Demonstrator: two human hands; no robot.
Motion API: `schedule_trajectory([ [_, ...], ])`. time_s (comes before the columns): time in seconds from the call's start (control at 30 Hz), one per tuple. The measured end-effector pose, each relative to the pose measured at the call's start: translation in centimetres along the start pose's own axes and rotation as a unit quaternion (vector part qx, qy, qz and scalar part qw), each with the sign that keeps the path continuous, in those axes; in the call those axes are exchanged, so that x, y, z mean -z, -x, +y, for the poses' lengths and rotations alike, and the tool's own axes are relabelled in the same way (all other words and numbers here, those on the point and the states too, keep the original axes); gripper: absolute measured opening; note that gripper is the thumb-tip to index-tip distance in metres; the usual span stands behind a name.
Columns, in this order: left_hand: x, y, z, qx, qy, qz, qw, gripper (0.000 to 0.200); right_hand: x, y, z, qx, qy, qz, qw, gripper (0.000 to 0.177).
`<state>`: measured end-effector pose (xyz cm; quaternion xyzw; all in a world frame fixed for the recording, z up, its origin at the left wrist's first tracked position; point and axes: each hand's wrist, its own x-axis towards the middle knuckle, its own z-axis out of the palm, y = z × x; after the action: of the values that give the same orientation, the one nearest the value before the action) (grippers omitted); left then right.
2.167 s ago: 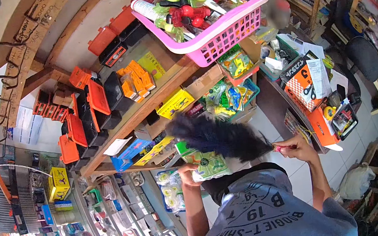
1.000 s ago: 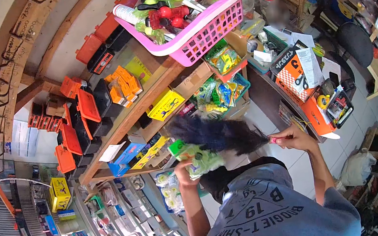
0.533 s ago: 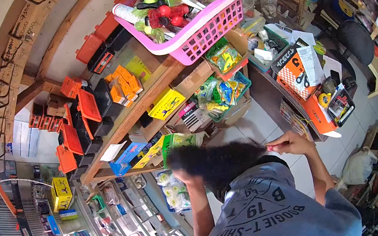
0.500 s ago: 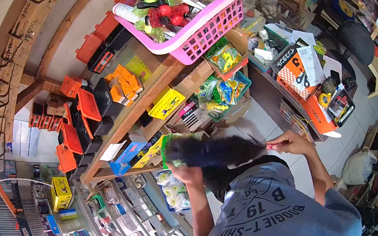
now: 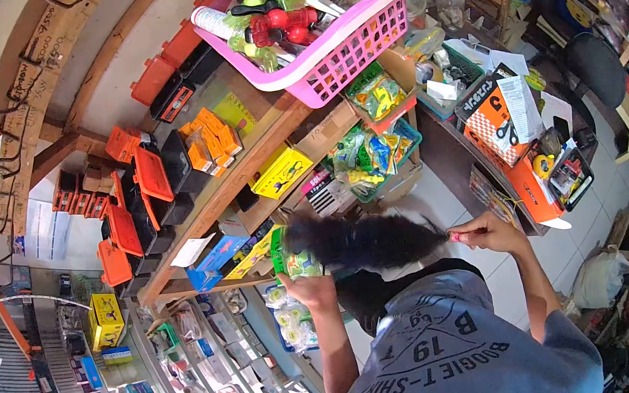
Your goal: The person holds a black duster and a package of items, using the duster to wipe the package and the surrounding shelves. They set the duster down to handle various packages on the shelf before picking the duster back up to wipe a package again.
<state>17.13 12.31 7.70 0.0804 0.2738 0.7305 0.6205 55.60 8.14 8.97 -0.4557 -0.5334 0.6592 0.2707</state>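
A black feather duster [image 5: 383,240] stretches across the middle of the view, its pink handle end gripped by my right hand [image 5: 493,234]. Its fluffy tip lies against a green and white package [image 5: 296,258], covering part of it. My left hand [image 5: 311,289] is closed around the lower side of this package and holds it beside the shelf front. What is printed on the package is too small to read.
A pink basket [image 5: 357,50] of spray bottles stands on the wooden shelf [image 5: 243,158], near orange-lidded boxes [image 5: 150,173] and a yellow box [image 5: 279,171]. A desk with an orange-and-black package [image 5: 496,122] is at right. A glass display case [image 5: 236,373] stands lower left.
The feather tip has shifted slightly right and down, showing more of the green package. My right hand has moved a little to the right with the handle.
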Motion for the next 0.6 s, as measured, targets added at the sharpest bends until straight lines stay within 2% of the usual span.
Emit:
schedule_trajectory([
  [0.1, -0.1, -0.1, -0.1, 0.011, 0.034, -0.020, 0.999, 0.054, 0.0, 0.1, -0.3, -0.008, 0.015, 0.024, 1.000, 0.031],
  [0.13, -0.1, -0.1, -0.1, 0.016, 0.050, -0.030, 0.998, 0.054, 0.3, 0.3, -0.2, -0.014, 0.014, -0.004, 1.000, 0.031],
  [0.17, 8.6, -4.2, -0.3, -0.006, 0.028, -0.325, 0.945, 0.055, 0.3, 0.3, -0.1, -0.020, 0.013, -0.031, 0.999, 0.031],
  [0.2, 6.5, -3.3, -0.2, -0.005, 0.027, -0.325, 0.945, 0.055, 0.1, 0.2, 0.1, -0.019, 0.012, -0.030, 0.999, 0.031],
  [0.23, 2.1, -1.5, -0.1, -0.003, 0.019, -0.175, 0.984, 0.054, -0.2, 0.1, 0.3, -0.013, -0.004, 0.003, 1.000, 0.031],
  [0.27, -0.3, -0.4, -0.1, -0.001, 0.011, -0.020, 1.000, 0.053, -0.4, 0.0, 0.4, -0.008, -0.020, 0.036, 0.999, 0.030],
  [0.33, 0.5, -0.8, -0.2, -0.017, -0.005, -0.006, 1.000, 0.053, -0.4, -0.1, 0.4, -0.020, -0.012, 0.045, 0.999, 0.031],
  [0.4, 0.2, -1.0, -0.3, 0.022, -0.004, -0.020, 1.000, 0.052, -0.8, -0.3, 0.5, -0.031, -0.007, 0.054, 0.998, 0.031],
  [0.47, 1.3, -1.5, -0.2, 0.050, -0.038, 0.002, 0.998, 0.052, -1.5, -0.5, 1.0, 0.043, -0.033, 0.087, 0.995, 0.032],
  [0.53, 1.5, -0.6, -1.1, 0.156, -0.057, -0.020, 0.986, 0.051, -2.9, -0.9, 0.7, 0.061, -0.046, 0.096, 0.992, 0.030],
  [0.6, 0.4, 0.7, -2.7, 0.204, -0.036, -0.034, 0.978, 0.048, -4.2, -1.6, 0.3, 0.077, -0.057, 0.104, 0.990, 0.029],
])
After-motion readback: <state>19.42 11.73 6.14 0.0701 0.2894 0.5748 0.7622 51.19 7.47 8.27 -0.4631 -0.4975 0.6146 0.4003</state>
